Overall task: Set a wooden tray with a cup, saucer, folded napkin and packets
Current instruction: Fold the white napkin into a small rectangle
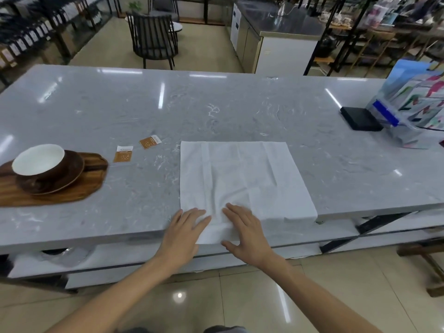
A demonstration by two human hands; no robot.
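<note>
**Napkin flat, tray partly set**

Napkin (242, 179) lies spread open on the counter (240, 111), near edge hanging over the counter lip. Left hand (185, 233) and right hand (245, 233) rest flat on its near edge, fingers extended and spread, gripping nothing. Tray (72, 188) sits at far left; on it a saucer (69, 175) carrying the cup (38, 159), tilted, white inside. Two packets (123, 154) (150, 142) lie on the counter between tray and napkin, apart. Black box (360, 118) far right.
</note>
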